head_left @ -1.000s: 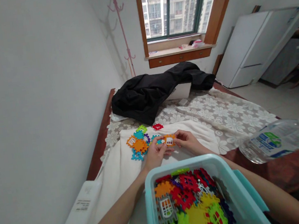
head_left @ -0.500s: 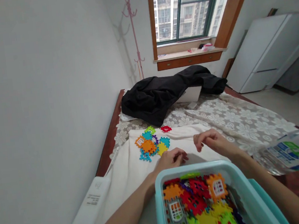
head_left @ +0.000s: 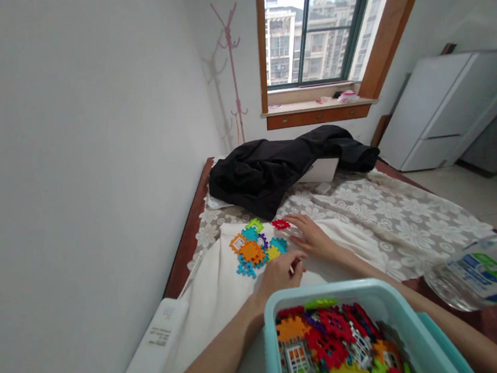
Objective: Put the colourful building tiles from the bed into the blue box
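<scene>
My right hand (head_left: 312, 238) reaches over the white cloth (head_left: 215, 286) with its fingers stretched out and apart, the tips beside a red toothed building piece (head_left: 280, 224). My left hand (head_left: 280, 274) rests nearer, its fingers curled together; what they hold, if anything, is hidden. Left of both hands lies a loose group of interlocking pieces: an orange piece (head_left: 251, 251), a yellow piece (head_left: 273, 252), a blue piece (head_left: 246, 267) and a lime green piece (head_left: 256, 225). Between my forearms stands a light blue tub (head_left: 332, 290) full of mixed pieces, including a grey window piece (head_left: 298, 362).
A white power strip (head_left: 154, 347) lies along the wall at left. A large clear plastic bottle (head_left: 486, 270) lies at right, beyond my right forearm. Black clothing (head_left: 269, 169) is heaped across the far end of the flowered bedspread (head_left: 417, 209), partly over a white box (head_left: 321, 170).
My right hand has moved left and forward to the red piece, its fingers straightening. In the tub, an orange window piece at upper right has shifted out of place. The view tilts slightly up.
</scene>
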Demonstrator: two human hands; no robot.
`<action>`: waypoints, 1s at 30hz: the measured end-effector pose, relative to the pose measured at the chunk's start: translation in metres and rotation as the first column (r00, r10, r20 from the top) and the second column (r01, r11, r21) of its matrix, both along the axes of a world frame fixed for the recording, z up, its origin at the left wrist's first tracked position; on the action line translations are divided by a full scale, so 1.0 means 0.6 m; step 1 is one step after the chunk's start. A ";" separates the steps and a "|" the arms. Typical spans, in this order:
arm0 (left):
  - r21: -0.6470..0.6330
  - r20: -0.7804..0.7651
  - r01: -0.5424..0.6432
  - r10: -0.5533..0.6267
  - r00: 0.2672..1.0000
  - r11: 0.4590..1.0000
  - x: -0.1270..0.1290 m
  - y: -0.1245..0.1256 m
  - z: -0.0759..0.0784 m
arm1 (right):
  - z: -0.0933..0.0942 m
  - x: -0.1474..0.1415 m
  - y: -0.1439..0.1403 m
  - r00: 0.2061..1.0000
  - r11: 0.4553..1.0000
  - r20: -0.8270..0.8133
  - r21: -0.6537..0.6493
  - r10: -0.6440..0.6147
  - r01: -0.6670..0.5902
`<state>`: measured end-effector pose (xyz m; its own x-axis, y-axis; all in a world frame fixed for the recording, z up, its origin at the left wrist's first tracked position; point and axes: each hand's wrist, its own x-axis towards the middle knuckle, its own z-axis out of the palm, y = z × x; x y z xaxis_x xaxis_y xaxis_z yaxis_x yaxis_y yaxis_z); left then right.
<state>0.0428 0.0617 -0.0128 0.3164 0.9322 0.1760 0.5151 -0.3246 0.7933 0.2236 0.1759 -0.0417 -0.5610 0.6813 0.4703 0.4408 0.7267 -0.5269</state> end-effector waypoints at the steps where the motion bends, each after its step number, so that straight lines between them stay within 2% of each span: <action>1: 0.082 -0.042 -0.047 0.051 0.998 0.996 -0.007 0.001 0.007 | -0.002 -0.011 0.008 0.999 0.999 0.027 0.024 -0.027 0.026; 3: 0.252 -0.142 -0.106 0.145 0.979 0.962 -0.026 0.003 0.016 | -0.010 -0.028 0.019 0.994 0.997 0.081 0.036 -0.074 0.071; 5: 0.324 -0.235 -0.108 0.190 0.953 0.940 -0.049 0.003 0.018 | -0.017 -0.034 0.025 0.992 0.997 0.104 0.008 -0.072 0.072; 8: 0.327 -0.338 -0.134 0.249 0.908 0.935 -0.078 0.004 0.010 | -0.018 -0.027 0.024 0.999 0.998 0.004 -0.051 -0.043 0.043; 13: 0.290 -0.377 -0.095 0.205 0.903 0.952 -0.095 0.012 0.009 | -0.011 -0.010 0.012 0.955 0.984 -0.294 -0.179 -0.041 -0.013; 15: 0.294 -0.368 -0.092 0.201 0.908 0.952 -0.096 0.017 0.013 | -0.014 -0.007 0.006 0.948 0.957 -0.316 -0.285 -0.039 -0.056; 17: 0.306 -0.334 -0.124 0.229 0.914 0.944 -0.099 0.023 0.016 | -0.017 -0.007 0.002 0.962 0.934 -0.272 -0.344 0.000 -0.097; 19: 0.320 -0.280 -0.189 0.283 0.917 0.928 -0.102 0.028 0.017 | -0.018 -0.010 0.000 0.985 0.950 -0.155 -0.290 0.075 -0.118; 21: 0.334 -0.221 -0.264 0.347 0.911 0.905 -0.105 0.031 0.017 | -0.015 -0.016 -0.001 0.990 0.977 0.002 -0.158 0.143 -0.141; 24: 0.346 -0.175 -0.335 0.412 0.894 0.876 -0.106 0.032 0.018 | -0.003 -0.024 -0.004 0.970 0.982 0.154 -0.009 0.188 -0.189; 30: 0.325 -0.227 -0.300 0.382 0.896 0.897 -0.101 0.026 0.023 | 0.016 -0.027 -0.013 0.944 0.968 0.233 0.030 0.235 -0.249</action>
